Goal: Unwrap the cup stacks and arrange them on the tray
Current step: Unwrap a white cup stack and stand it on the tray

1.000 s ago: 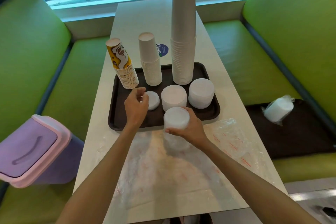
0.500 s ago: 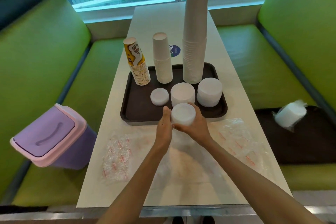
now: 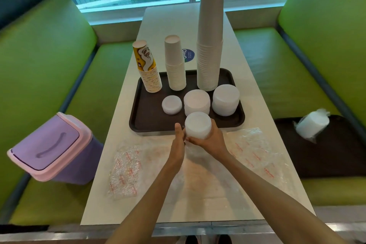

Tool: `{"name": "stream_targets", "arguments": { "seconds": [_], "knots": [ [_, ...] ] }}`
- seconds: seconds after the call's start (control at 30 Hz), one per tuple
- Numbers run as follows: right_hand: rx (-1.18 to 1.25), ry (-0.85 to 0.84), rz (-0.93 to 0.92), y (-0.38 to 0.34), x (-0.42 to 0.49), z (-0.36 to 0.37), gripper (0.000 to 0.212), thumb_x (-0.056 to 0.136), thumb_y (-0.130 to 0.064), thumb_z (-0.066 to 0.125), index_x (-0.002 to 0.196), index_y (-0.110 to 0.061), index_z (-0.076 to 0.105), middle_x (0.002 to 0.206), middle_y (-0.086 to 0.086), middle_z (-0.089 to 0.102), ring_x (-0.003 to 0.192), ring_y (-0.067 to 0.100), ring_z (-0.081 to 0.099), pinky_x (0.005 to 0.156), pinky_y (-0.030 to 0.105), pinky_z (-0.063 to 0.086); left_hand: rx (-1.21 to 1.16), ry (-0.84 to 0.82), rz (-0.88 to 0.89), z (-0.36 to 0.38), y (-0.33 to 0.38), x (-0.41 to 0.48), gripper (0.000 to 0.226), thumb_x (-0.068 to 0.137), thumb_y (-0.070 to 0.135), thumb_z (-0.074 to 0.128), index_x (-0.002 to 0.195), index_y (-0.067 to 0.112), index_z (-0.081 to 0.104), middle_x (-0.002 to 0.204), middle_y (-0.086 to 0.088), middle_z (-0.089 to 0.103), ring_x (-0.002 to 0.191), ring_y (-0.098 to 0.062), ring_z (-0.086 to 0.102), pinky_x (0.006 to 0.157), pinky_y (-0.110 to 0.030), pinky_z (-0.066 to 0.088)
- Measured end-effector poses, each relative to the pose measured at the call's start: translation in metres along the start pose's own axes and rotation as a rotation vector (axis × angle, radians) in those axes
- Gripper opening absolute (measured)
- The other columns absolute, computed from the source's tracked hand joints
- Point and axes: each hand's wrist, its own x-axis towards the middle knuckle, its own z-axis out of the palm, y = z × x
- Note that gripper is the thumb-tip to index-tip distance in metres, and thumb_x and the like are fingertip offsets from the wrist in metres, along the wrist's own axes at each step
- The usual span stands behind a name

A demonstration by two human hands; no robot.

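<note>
At the near edge of the tray (image 3: pixel 150 119), the left hand (image 3: pixel 179 141) steadies the white stack (image 3: pixel 198 125) (finger grip hidden, cannot tell). The right hand (image 3: pixel 213 141) curls around it, keeping it upright, probably for setting down inside the tray.

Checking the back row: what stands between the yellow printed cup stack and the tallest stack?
Head view: a plain white cup stack, upright on the tray.
</note>
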Motion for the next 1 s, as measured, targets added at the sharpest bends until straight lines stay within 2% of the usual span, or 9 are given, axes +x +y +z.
{"name": "stream_targets", "arguments": {
  "seconds": [0.1,0.17,0.27,0.47,0.63,0.77,0.87,1.0],
  "knots": [
    [-0.009,-0.002,0.01,-0.001,0.0,-0.001,0.082,0.061,-0.026,0.091,0.126,-0.024,0.041,0.116,-0.012,0.048,0.106,0.005,0.046,0.072,0.003,0.038,0.062,0.053,0.055,-0.006,0.011,0.005,0.057,0.098,0.053,0.027,0.122,0.016,0.061,0.119,0.001,0.063,0.112,-0.013,0.055,0.08,-0.016,0.043],
    [-0.009,-0.011,0.022,-0.001,-0.001,-0.002,0.081,0.061,-0.028,0.09,0.126,-0.024,0.041,0.115,-0.012,0.049,0.105,0.006,0.048,0.073,0.005,0.039,0.153,0.114,0.152,-0.01,0.026,0.01,0.035,0.099,0.037,0.045,0.117,0.013,0.061,0.113,0.001,0.064,0.107,-0.014,0.056,0.084,-0.021,0.048],
    [-0.018,-0.019,0.027,-0.002,-0.002,-0.003,0.083,0.062,-0.03,0.09,0.129,-0.021,0.042,0.116,-0.01,0.051,0.106,0.009,0.052,0.079,0.013,0.043,0.41,0.069,0.237,-0.012,0.045,0.019,0.041,0.091,0.027,0.063,0.127,0.009,0.057,0.123,-0.005,0.062,0.109,-0.017,0.058,0.093,-0.034,0.05],
    [-0.052,-0.005,0.023,-0.003,-0.002,-0.005,0.089,0.058,-0.036,0.091,0.133,-0.021,0.043,0.125,-0.004,0.053,0.111,0.011,0.052,0.092,0.025,0.047,0.742,-0.09,0.248,-0.011,0.064,0.036,0.042,0.089,0.019,0.065,0.128,0.006,0.056,0.123,-0.008,0.061,0.11,-0.019,0.057,0.09,-0.028,0.047],
    [-0.057,-0.016,-0.015,-0.012,0.001,-0.003,0.091,0.061,-0.035,0.089,0.136,-0.021,0.04,0.128,-0.005,0.05,0.112,0.007,0.046,0.098,0.027,0.042,0.811,-0.123,0.213,-0.01,0.07,0.042,0.038,0.089,0.017,0.064,0.125,0.006,0.058,0.121,-0.01,0.062,0.108,-0.021,0.058,0.093,-0.032,0.049],
    [-0.075,-0.004,0.001,-0.013,0.002,-0.003,0.084,0.065,-0.034,0.087,0.134,-0.018,0.043,0.125,-0.003,0.054,0.106,0.005,0.047,0.094,0.023,0.044,0.838,-0.143,0.207,-0.01,0.074,0.042,0.037,0.089,0.016,0.065,0.124,0.005,0.059,0.12,-0.012,0.063,0.107,-0.022,0.059,0.091,-0.031,0.048],
    [-0.086,-0.001,0.007,-0.013,0.002,-0.004,0.083,0.066,-0.032,0.087,0.135,-0.016,0.043,0.126,-0.001,0.054,0.105,0.004,0.046,0.088,0.017,0.039,0.868,-0.155,0.181,-0.011,0.078,0.043,0.039,0.088,0.018,0.066,0.124,0.006,0.059,0.12,-0.012,0.063,0.106,-0.022,0.059,0.089,-0.03,0.049],
    [-0.09,-0.012,0.017,-0.013,0.002,-0.004,0.083,0.067,-0.032,0.086,0.136,-0.016,0.042,0.13,0.001,0.054,0.106,0.004,0.045,0.088,0.017,0.038,0.914,-0.147,0.189,-0.01,0.081,0.045,0.037,0.086,0.019,0.068,0.12,0.005,0.06,0.117,-0.011,0.064,0.098,-0.017,0.058,0.08,-0.025,0.047]
  ]
}}
